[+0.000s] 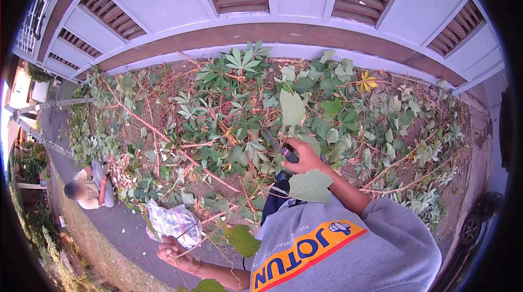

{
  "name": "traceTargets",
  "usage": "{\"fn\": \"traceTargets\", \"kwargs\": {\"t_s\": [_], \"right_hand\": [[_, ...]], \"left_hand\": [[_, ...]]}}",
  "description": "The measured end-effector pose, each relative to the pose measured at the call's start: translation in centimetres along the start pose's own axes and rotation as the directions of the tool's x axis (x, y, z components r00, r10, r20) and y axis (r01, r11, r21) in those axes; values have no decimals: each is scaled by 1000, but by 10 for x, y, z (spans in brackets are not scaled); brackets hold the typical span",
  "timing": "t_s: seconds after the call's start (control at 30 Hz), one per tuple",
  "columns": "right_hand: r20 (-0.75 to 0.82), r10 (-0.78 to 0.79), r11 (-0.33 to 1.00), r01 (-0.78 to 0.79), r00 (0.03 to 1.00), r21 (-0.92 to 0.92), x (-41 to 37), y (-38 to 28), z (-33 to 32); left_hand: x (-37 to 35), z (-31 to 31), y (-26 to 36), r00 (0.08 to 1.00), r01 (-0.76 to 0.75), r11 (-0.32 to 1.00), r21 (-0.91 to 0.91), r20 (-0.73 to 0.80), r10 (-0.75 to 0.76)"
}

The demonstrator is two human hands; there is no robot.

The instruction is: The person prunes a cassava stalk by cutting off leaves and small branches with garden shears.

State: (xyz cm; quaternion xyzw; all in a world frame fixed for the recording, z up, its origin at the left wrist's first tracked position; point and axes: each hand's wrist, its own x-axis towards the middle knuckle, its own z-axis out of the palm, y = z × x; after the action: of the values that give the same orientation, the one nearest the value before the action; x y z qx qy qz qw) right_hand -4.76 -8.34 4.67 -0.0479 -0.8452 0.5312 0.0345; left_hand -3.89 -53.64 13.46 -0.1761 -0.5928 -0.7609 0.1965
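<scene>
My right hand is closed round the dark handle of a cutting tool, whose thin blade points up and left over the leaves. Beside that hand, large green leaves hang on a thin vine. At the lower left, my left hand pinches the thin vine stem, which carries leaves toward my body. Just behind my left hand lies a white printed plastic bag on the ground.
Cut branches and leaves cover the bed along a white and brown wall. At the left, another person sits on the paved path near a metal ladder. A wheel shows at the right.
</scene>
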Motion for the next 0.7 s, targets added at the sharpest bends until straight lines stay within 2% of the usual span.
{"fn": "traceTargets", "kwargs": {"t_s": [0.03,0.1,0.13,0.17,0.23,0.27,0.3,0.37,0.4,0.43,0.5,0.53,0.57,0.63,0.67,0.7], "right_hand": [[-3,9,1000,-9,1000,8,1,2,1],[42,88,971,-95,995,218,2,8,4],[82,157,952,-173,984,252,1,1,1],[81,166,950,-181,983,256,-1,2,0],[102,35,965,-60,994,254,-4,4,-2],[196,45,955,-100,980,279,-6,9,-3],[194,52,954,-107,980,281,-10,8,-5],[243,-92,945,7,966,328,-19,4,-12],[340,-119,942,-2,933,336,-21,3,-17],[335,-112,942,-7,935,335,-24,2,-23],[473,-220,912,8,853,409,-28,-4,-36],[553,-147,949,-42,820,314,-30,-9,-45],[556,-141,948,-51,819,315,-33,-4,-47],[603,-246,943,44,759,329,-37,3,-47],[618,-245,946,43,747,322,-38,4,-50],[620,-249,944,43,744,328,-40,3,-53]], "left_hand": [[-2,-3,1,1000,8,1000,4,9,-8],[-10,-8,1,993,11,997,82,-115,-2],[-13,-15,1,994,19,996,85,-109,-10],[-15,-26,1,988,48,997,65,-151,-38],[-20,-46,-3,980,82,996,46,-187,-72],[-23,-56,-6,967,111,989,95,-241,-85],[-24,-63,-7,951,142,980,143,-296,-94],[-25,-77,-7,959,163,981,108,-249,-132],[-23,-75,-7,966,176,982,71,-205,-158],[-23,-73,-7,966,182,981,69,-200,-165],[-23,-61,-5,972,108,993,-56,-202,-117],[-20,-39,-5,924,39,999,18,-382,-30],[-18,-38,-6,923,49,999,21,-382,-37],[-9,-30,-2,982,-44,999,-23,-185,39],[-7,-24,0,984,-50,990,-134,-175,26],[-3,-20,2,984,-51,991,-127,-176,28]]}}
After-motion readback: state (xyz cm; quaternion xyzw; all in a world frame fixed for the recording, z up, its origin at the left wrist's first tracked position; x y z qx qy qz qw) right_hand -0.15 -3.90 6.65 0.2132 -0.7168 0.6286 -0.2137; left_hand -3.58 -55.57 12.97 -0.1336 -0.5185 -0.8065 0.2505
